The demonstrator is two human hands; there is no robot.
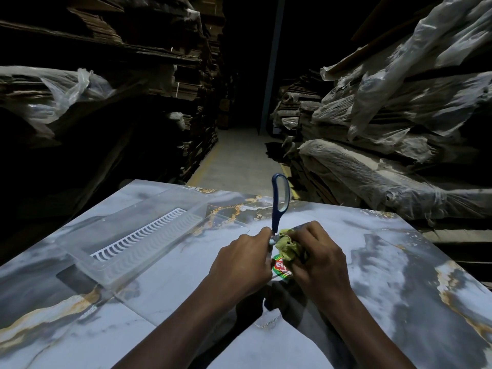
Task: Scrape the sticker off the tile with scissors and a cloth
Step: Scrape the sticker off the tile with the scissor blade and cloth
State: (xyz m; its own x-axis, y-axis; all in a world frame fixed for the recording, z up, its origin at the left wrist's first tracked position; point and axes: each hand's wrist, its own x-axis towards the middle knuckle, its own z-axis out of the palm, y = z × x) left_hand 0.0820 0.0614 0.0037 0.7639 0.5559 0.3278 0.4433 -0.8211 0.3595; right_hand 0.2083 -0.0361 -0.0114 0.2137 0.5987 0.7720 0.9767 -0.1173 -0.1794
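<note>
Both hands meet over the middle of a grey marbled tile (372, 262) veined with gold. The left hand (239, 265) is closed around the scissors (279, 203), gripping low so that a blue handle loop stands upright above the fist; the blade end is hidden between the hands. The right hand (319, 259) is bunched around a yellow-green cloth (286, 247), pressing it against the scissors just beside the left fist. Beneath and between the hands lies the sticker (281, 267), red and green with white letters, stuck flat on the tile and partly covered by the cloth. To the left on the tile sits a clear plastic tray (106, 272) with a white ribbed insert, well apart from the hands. Wrapped stacks (386, 129) line a dark aisle beyond
</note>
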